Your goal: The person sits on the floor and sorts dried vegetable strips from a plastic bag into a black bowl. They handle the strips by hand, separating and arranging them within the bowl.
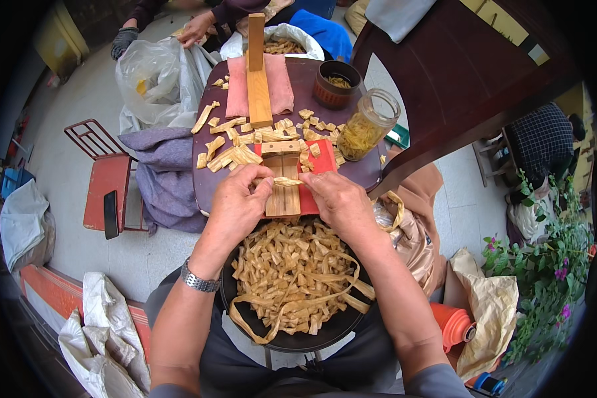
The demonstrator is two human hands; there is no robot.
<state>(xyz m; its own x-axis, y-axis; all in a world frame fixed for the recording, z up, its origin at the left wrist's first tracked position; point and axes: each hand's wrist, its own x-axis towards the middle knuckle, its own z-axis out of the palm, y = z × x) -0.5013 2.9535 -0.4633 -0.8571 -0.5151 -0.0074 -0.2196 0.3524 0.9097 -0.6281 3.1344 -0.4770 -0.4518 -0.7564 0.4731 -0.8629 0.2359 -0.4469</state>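
A short tan, fibrous strip (287, 181) is stretched sideways between my hands, over a slotted wooden block (283, 199) at the table's near edge. My left hand (240, 198) pinches its left end between thumb and fingers. At the other end, my right hand (338, 201) grips it, fingers partly hidden. From the block a long wooden lever (259, 93) rises away from me over a pink cloth (280, 86). Cut tan pieces (240, 156) lie around the block. Below my hands, on my lap, a black round pan (312, 343) holds many cut pieces and several long strips.
The dark table (209, 186) bears a glass jar (366, 129) of yellowish strips and a dark cup (337, 85). A person's hands (198, 28) handle a plastic bag (154, 83) beyond it. Red chair (109, 189) left; wooden chair (464, 73), orange flask (452, 325) and flowering plant (544, 265) right.
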